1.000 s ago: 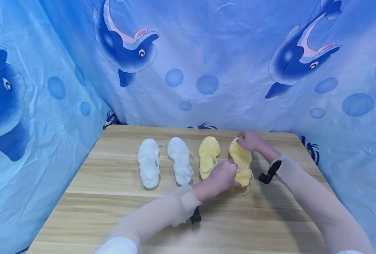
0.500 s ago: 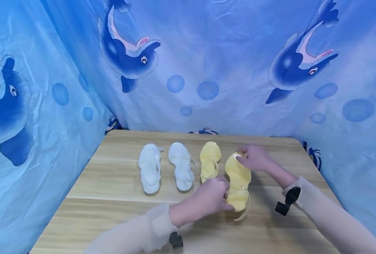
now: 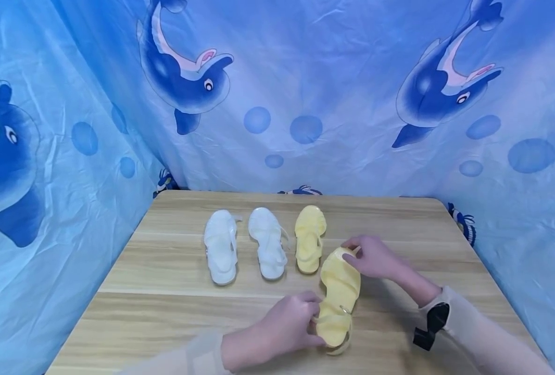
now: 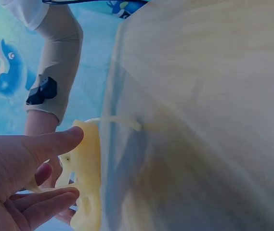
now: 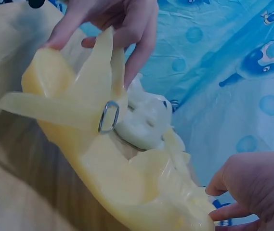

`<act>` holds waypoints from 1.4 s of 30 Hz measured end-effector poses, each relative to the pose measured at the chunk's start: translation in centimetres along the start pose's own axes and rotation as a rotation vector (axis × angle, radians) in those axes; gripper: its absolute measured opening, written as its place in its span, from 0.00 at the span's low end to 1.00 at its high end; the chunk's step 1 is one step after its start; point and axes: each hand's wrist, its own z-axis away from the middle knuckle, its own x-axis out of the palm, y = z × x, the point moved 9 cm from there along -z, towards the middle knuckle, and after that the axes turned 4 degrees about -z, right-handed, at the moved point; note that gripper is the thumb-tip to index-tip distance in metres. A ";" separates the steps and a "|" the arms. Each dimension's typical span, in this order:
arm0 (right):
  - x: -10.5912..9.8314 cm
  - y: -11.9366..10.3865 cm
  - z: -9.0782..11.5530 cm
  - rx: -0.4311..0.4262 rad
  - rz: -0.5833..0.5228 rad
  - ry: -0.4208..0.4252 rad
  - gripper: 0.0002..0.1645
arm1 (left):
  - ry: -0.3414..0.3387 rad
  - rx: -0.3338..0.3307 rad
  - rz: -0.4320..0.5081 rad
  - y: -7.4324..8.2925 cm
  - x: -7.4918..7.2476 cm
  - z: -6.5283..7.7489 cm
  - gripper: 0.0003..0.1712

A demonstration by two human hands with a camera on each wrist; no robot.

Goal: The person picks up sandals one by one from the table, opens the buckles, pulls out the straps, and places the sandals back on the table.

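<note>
Both hands hold one yellow sandal (image 3: 341, 294), which slants in front of the sandal row in the head view. At its heel end, my left hand (image 3: 284, 324) grips the side, thumb on the heel in the left wrist view. My right hand (image 3: 375, 258) pinches the toe end. A metal buckle (image 5: 109, 117) and a loose ankle strap (image 5: 45, 105) show in the right wrist view. The other yellow sandal (image 3: 309, 245) lies just beyond, toe pointing to the back. To its left lie two white sandals, one nearer (image 3: 268, 245) and one at the far left (image 3: 221, 249).
The wood-grain table (image 3: 165, 312) carries all the sandals. Blue dolphin-print curtain (image 3: 352, 104) hangs behind it and along both sides. A black wrist camera (image 3: 429, 325) sits on my right sleeve.
Both hands have brought the held yellow sandal toward me and slightly left, out of the row. Its toe now slants right. The other three sandals stay in place.
</note>
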 end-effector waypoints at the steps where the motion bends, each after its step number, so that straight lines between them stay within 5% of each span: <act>1: 0.4 0.2 0.1 0.006 -0.007 -0.005 0.21 | 0.002 -0.001 0.001 0.0 0.3 0.2 0.22; 12: 3.2 1.4 0.6 0.025 -0.069 0.039 0.24 | -0.032 -0.016 -0.057 0.6 2.8 0.9 0.25; 30: 2.1 2.5 2.3 0.044 -0.109 0.149 0.23 | 0.040 0.109 -0.174 1.5 3.1 0.6 0.25; 37: 1.2 2.1 1.7 0.081 -0.326 0.209 0.22 | 0.259 0.218 -0.142 1.5 0.2 1.7 0.29; 42: 3.1 3.1 1.2 0.190 -0.687 0.053 0.28 | 0.329 0.247 -0.097 1.0 -0.7 2.6 0.31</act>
